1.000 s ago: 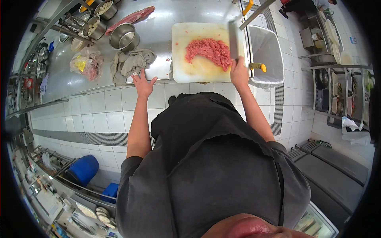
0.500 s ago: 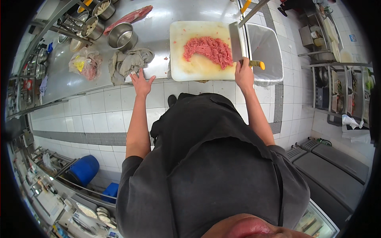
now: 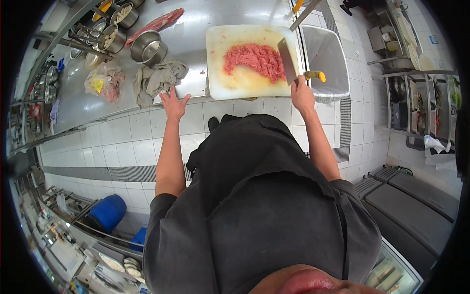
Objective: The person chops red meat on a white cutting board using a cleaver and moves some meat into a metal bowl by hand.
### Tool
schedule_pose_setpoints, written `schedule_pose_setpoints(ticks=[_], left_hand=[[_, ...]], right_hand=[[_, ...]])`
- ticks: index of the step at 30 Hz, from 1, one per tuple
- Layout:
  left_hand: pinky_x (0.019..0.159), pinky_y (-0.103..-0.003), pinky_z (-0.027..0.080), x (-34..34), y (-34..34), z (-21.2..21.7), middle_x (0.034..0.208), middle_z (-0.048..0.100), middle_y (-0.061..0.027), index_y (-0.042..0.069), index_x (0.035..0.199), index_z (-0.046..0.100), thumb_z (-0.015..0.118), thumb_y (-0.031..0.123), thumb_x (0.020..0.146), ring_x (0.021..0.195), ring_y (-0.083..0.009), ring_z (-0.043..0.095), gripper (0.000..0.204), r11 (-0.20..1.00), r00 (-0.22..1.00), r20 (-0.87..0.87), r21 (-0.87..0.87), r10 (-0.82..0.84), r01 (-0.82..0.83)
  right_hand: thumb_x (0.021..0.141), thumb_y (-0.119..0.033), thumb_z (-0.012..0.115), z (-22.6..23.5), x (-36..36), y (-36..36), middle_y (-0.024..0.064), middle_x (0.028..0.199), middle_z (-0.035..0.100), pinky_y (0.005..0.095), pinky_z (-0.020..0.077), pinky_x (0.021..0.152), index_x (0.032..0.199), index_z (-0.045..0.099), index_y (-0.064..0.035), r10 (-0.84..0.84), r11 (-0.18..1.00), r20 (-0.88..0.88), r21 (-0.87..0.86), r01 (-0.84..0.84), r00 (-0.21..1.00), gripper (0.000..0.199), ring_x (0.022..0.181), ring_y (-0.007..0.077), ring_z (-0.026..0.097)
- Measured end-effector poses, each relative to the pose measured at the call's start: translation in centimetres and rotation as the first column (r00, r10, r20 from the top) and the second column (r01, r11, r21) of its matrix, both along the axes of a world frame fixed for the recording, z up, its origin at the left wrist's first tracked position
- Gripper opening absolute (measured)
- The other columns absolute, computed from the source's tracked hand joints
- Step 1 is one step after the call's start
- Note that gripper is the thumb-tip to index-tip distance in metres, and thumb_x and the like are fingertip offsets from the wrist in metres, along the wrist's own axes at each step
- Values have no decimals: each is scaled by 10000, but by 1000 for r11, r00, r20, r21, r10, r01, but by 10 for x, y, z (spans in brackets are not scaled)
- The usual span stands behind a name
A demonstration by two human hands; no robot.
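My right hand (image 3: 302,95) is closed round the handle of a cleaver (image 3: 288,60). Its broad blade stands tilted over the right part of a white cutting board (image 3: 220,88), beside a curved mound of minced red meat (image 3: 254,59). Whether the blade touches the board I cannot tell. Just right of my fingers a yellow-ended handle (image 3: 316,76) juts over the bin; what it belongs to is hidden. My left hand (image 3: 174,104) rests at the counter's front edge with fingers spread, its fingertips by a crumpled grey cloth (image 3: 159,81).
A grey bin with a clear liner (image 3: 328,61) stands against the counter's right end. On the steel counter (image 3: 188,46) are a metal pot (image 3: 148,48), a long strip of raw meat (image 3: 155,25) and a plastic bag of meat (image 3: 105,82). More pots (image 3: 112,39) crowd the far left.
The cleaver blade has tilted, its top swinging left toward the mince, and my right hand has turned with it and dropped slightly. The left hand stays in place.
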State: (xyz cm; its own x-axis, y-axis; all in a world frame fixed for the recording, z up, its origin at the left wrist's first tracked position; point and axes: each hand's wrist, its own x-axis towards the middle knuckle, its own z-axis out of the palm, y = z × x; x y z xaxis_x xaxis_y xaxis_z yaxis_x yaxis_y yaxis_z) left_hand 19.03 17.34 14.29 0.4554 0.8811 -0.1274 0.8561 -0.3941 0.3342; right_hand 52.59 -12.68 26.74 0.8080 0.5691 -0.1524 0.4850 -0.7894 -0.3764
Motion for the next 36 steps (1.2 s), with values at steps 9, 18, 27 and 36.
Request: schedule_pose_setpoints(ticks=[9, 18, 27, 36], left_hand=[[1146, -500, 161, 3, 2, 4, 1434, 234, -340, 102, 1465, 292, 673, 584, 777, 1395, -484, 96, 922, 1000, 1000, -6, -17, 26, -26], [1143, -513, 151, 1, 2, 1, 1433, 226, -360, 99, 1467, 286, 667, 601, 771, 1391, -498, 91, 940, 1000, 1000, 5, -10, 6, -6], [1138, -523, 155, 2, 3, 2, 1429, 228, -365, 96, 1468, 281, 665, 613, 765, 1387, -505, 97, 953, 1000, 1000, 17, -18, 7, -7], [1142, -506, 162, 0, 2, 3, 1427, 228, -361, 94, 1461, 298, 662, 607, 772, 1386, -503, 101, 933, 1000, 1000, 6, -13, 12, -12]], right_hand=[[943, -258, 465, 6, 5, 6, 253, 877, 655, 557, 474, 715, 1093, 431, -67, -5, 1000, -7, 27, 5, 1000, 246, 813, 458, 625], [947, -273, 472, -3, 0, 23, 251, 820, 653, 555, 483, 689, 1127, 412, -73, 56, 998, 44, 35, -57, 997, 275, 778, 453, 633], [941, -270, 471, 11, -3, 44, 237, 864, 664, 544, 482, 683, 1173, 407, -63, 90, 992, 6, 84, -90, 996, 317, 773, 452, 632], [944, -283, 488, 5, -11, 40, 267, 801, 644, 561, 478, 634, 1119, 401, -63, 128, 990, 53, 57, -131, 990, 294, 736, 466, 627]])
